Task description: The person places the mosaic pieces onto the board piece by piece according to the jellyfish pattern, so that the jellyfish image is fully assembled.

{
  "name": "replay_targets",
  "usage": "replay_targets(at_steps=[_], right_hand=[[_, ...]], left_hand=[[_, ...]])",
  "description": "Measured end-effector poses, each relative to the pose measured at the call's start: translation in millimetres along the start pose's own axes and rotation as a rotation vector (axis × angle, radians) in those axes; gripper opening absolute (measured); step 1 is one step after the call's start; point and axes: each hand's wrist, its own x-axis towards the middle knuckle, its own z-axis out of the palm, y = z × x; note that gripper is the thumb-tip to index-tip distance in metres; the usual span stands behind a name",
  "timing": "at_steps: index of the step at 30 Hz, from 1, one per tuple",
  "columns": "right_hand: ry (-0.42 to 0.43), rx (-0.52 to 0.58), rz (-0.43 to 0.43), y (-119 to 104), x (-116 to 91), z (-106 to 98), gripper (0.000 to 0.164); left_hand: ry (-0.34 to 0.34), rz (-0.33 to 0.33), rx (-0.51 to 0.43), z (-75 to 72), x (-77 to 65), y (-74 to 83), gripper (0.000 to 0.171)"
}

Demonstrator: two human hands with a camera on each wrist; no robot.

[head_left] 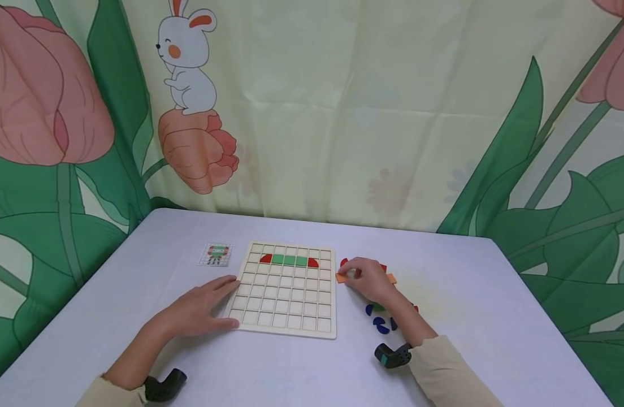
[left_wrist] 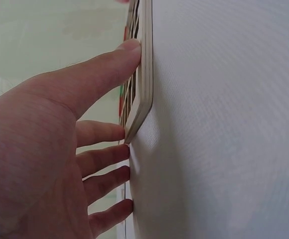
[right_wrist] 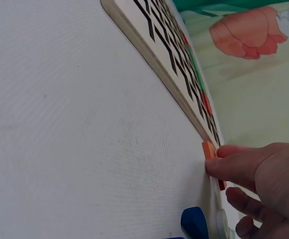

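A wooden grid board (head_left: 271,309) lies on the table. In its upper part sit a red rounded piece (head_left: 265,258), several green squares (head_left: 289,260) and another red rounded piece (head_left: 313,263), side by side in one row. My left hand (head_left: 202,308) touches the board's left edge, fingers spread and mostly straight, the thumb near the lower left corner. Just off the board's right edge, my right hand (head_left: 370,278) pinches an orange block (right_wrist: 209,151) between thumb and finger, low over the table. The remaining fingers are bent and free.
Left of the board's top lies a small picture card (head_left: 216,254) showing a coloured figure on a grid. Around and under my right forearm are loose pieces: blue ones (head_left: 381,328), another orange piece (head_left: 391,278) and red ones, partly hidden. A printed curtain (head_left: 312,113) hangs behind the table.
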Motion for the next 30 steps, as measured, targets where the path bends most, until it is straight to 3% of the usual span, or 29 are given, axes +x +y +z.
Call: replay_targets(at_steps=[15, 30], right_hand=[[0.013, 0.027, 0.030, -4.3, -1.6, 1.5, 0.017], [-0.001, 0.119, -0.043, -13.8, -0.1, 11.3, 0.013]], left_hand=[[0.007, 0.017, 0.016, -0.4, 0.0, -1.4, 0.087], [-0.009, 0.002, 0.003, 0.0, 0.5, -0.7, 0.087]])
